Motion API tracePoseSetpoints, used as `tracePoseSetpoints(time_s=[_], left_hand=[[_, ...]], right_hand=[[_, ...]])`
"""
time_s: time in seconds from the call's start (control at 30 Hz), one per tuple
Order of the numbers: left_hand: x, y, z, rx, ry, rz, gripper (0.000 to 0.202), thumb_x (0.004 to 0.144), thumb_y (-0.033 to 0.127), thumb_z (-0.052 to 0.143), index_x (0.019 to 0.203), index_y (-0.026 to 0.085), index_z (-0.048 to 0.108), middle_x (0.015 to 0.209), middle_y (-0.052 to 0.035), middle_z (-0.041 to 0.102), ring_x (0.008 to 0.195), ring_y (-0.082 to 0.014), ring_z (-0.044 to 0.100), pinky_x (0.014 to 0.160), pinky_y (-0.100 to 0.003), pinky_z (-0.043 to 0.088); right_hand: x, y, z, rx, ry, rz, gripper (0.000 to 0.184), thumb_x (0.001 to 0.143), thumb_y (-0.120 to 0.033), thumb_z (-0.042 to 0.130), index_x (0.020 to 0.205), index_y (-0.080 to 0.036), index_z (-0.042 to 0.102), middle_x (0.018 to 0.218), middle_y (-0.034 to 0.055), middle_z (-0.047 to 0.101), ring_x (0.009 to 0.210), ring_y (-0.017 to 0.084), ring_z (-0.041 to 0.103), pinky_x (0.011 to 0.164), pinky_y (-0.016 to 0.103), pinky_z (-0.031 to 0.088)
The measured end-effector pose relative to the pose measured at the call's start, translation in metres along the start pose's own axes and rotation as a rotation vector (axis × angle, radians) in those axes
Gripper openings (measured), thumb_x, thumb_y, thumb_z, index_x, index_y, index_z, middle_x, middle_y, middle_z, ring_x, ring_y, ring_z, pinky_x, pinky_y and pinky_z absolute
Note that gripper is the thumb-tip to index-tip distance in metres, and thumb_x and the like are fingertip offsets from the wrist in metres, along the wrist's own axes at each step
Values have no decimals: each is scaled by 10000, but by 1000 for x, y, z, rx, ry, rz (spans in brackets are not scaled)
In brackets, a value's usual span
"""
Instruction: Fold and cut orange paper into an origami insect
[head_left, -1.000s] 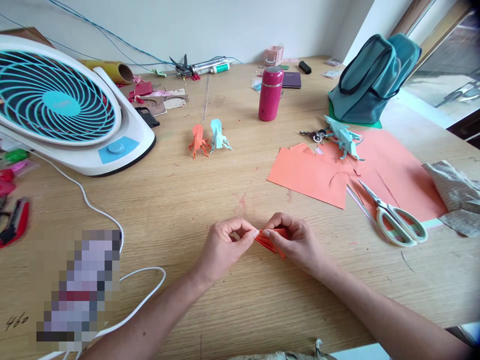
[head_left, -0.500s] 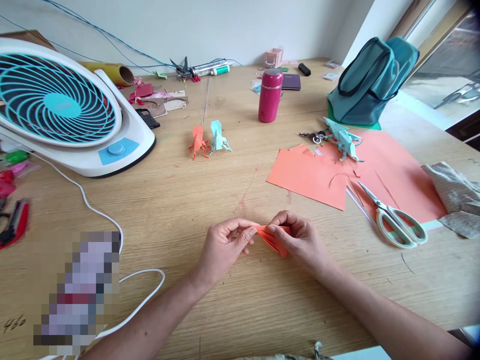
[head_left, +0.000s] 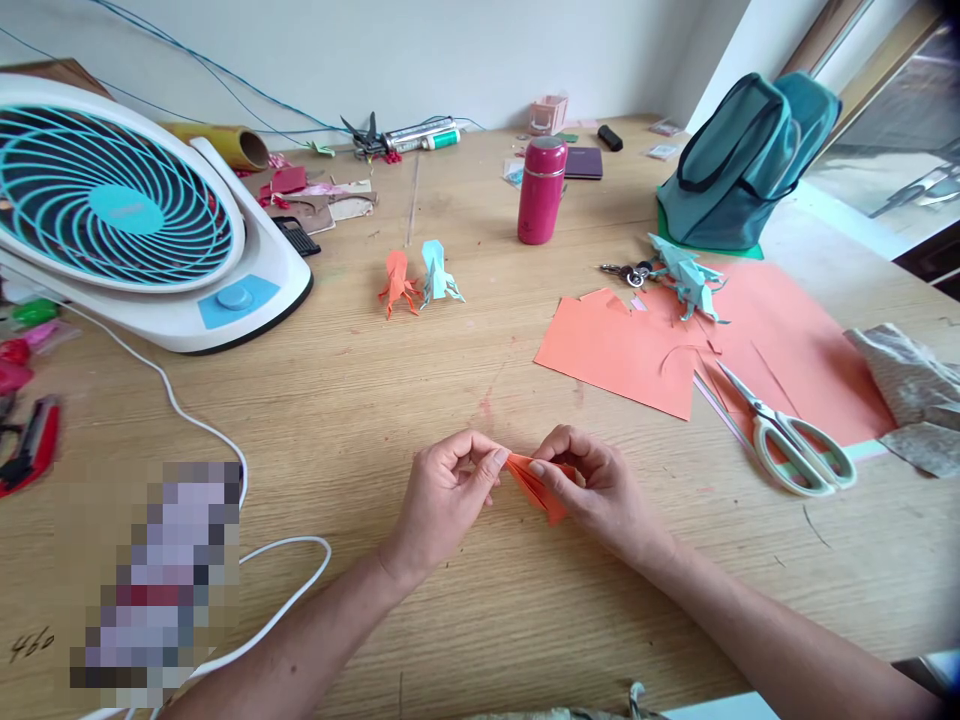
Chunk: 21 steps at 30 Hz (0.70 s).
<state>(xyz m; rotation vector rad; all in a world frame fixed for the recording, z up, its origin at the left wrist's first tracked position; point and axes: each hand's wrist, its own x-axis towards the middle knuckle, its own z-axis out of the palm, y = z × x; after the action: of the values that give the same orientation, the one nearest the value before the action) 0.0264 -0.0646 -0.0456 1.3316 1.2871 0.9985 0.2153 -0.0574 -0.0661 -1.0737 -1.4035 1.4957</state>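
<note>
Wooden surface (head_left: pixel 450 620) fills the head view. Your left hand (head_left: pixel 442 495) and right hand (head_left: pixel 600 490) meet near its front edge, each grip narrow, pinching the fold (head_left: pixel 536 485) between them. It is only a creased wedge so far, legless unlike the figures (head_left: pixel 395 283) beyond. Scissors (head_left: pixel 795 440) lie on the cut sheet (head_left: pixel 622 350).

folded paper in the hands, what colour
Orange; the head view shows the folded paper pinched between the left hand and right hand.
</note>
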Motion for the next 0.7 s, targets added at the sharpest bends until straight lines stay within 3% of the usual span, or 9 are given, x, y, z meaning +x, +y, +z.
tracePoseSetpoints(time_s=[0.2,0.4,0.53,0.7], left_hand=[[-1,-1,5,121,-19,108,207,900,269,599,722,164,614,617,25,559,541,-84,525,508,-182,452],[2,2,11,171,-25,135,203,863,196,573,667,178,522,616,36,530,551,-77,484,488,-166,389],[3,5,10,142,-10,97,200,860,214,566,668,180,522,597,45,501,524,-74,462,481,-177,377],[8,5,3,83,54,27,221,881,275,571,689,178,522,604,57,490,486,-60,464,475,-181,387]], right_hand=[[-2,0,5,-2,-56,69,268,893,-422,690,816,-192,576,593,-41,575,425,91,529,399,196,361],[0,-7,6,-79,-69,38,290,895,-427,679,759,-194,572,597,-21,564,510,106,515,469,214,385],[3,-6,3,-96,-60,12,321,908,-455,651,755,-183,576,613,-21,552,548,103,484,514,222,370],[6,-1,-2,10,-52,83,324,909,-465,646,781,-173,591,646,-17,560,569,102,479,526,225,362]])
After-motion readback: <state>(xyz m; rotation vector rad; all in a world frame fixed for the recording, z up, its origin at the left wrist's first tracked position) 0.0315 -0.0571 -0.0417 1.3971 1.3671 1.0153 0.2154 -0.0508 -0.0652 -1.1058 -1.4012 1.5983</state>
